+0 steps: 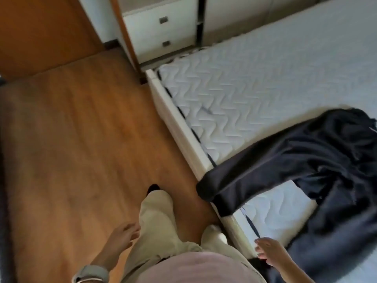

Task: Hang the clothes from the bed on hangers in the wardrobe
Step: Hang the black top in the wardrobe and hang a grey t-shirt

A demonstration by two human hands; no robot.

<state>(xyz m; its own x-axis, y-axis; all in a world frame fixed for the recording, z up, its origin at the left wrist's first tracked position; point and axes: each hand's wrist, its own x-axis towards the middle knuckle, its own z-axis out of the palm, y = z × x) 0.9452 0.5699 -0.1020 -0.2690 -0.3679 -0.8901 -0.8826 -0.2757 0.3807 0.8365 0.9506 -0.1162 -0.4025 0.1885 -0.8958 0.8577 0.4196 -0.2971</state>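
Left hand (124, 235), right hand (267, 252) both hanging loose, holding nothing.
Dark garment (306, 160) lying on mattress (244, 88) just beyond right hand, draping over bed frame (179, 129).

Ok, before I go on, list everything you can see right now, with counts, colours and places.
dark clothes: one heap, navy-black, on the mattress at right, one end hanging over the bed frame
mattress: one, white quilted, right half
bed frame: one, cream, along the mattress
drawers: two, white, top centre
floor: brown wood, left
watch: one, grey, left wrist
left hand: open, beside beige trousers
right hand: open, at the mattress edge
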